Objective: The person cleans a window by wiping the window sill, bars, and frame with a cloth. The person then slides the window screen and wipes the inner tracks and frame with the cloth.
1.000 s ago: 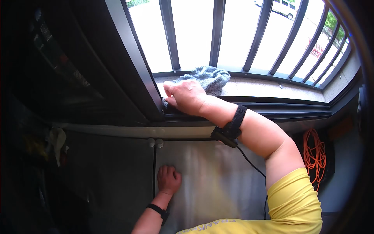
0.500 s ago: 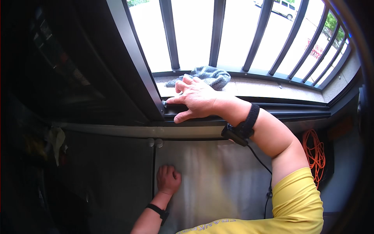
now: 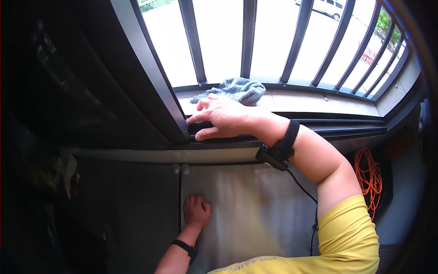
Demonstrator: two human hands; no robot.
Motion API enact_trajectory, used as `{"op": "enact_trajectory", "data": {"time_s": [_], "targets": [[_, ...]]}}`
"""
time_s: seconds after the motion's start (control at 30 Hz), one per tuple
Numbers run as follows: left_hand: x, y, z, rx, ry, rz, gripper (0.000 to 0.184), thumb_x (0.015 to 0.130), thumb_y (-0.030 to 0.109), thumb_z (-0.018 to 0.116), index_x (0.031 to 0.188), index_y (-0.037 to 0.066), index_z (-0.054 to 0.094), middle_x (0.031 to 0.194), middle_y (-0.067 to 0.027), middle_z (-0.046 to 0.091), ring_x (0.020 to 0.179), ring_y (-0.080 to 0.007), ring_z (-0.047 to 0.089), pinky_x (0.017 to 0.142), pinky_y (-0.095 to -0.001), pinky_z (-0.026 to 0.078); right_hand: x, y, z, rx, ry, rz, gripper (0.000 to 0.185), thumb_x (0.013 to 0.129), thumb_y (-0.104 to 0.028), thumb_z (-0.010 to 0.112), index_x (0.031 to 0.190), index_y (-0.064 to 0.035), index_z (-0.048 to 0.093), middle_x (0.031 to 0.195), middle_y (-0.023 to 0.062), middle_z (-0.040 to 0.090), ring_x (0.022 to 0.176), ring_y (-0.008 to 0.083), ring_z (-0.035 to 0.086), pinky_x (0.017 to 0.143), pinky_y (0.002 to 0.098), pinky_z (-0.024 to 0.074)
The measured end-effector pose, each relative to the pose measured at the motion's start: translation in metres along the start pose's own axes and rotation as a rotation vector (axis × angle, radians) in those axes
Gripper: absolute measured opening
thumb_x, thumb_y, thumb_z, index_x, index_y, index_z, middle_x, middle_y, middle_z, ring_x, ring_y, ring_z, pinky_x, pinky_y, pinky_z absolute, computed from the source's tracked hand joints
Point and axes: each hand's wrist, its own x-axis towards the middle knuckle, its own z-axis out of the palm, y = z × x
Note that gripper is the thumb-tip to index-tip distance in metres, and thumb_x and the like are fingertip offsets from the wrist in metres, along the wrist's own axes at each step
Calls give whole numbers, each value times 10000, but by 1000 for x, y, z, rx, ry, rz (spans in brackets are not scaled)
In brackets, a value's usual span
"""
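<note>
My right hand (image 3: 222,118) reaches over the window track (image 3: 319,129) at its left end. Its fingers are apart, and the index fingertip meets the corner where the track joins the dark window frame (image 3: 153,75). A crumpled grey-blue cloth (image 3: 246,91) lies on the stone sill just beyond my knuckles, with no grip on it. Below, my left hand (image 3: 197,212) rests with curled fingers against the brushed-metal surface (image 3: 255,205), and nothing shows in it.
Dark bars (image 3: 248,39) stand outside the sill (image 3: 301,101). Two round knobs (image 3: 180,168) sit at the seam between the metal panels. An orange cord (image 3: 368,178) hangs at the right. A black cable (image 3: 301,185) runs from the device on my right wrist.
My right hand has shifted slightly left, its index finger now pressed over the small grey bit seen at the frame corner. The view has tilted a little; my left hand stays put.
</note>
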Motion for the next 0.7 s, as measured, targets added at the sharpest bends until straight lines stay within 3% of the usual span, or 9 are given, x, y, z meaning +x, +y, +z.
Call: {"op": "enact_trajectory", "data": {"time_s": [0.43, 0.53, 0.7], "targets": [[6, 3, -2, 16, 22, 23, 94, 685, 84, 553, 733, 67, 474, 790, -138, 473, 763, -345, 494, 662, -461, 435, -1, -4, -3, -169, -82, 25, 714, 759, -672, 564, 1255, -158, 578, 1070, 125, 515, 1009, 289, 436, 904, 406, 395], [4, 1, 2, 11, 20, 36, 87, 689, 87, 550, 734, 64, 478, 794, -144, 476, 766, -354, 494, 664, -468, 433, 0, -13, -7, -211, -119, 66, 765, 750, -700, 548, 1289, -157, 548, 1095, 136, 520, 1092, 280, 436, 914, 403, 394], [1, 2, 4, 18, 2, 4, 84, 691, 95, 550, 738, 66, 488, 802, -149, 484, 772, -365, 499, 670, -475, 434, 5, -30, -13, -344, -141, 72, 701, 745, -702, 530, 1055, -87, 662, 1109, 136, 539, 1129, 274, 444, 858, 406, 414]]}}
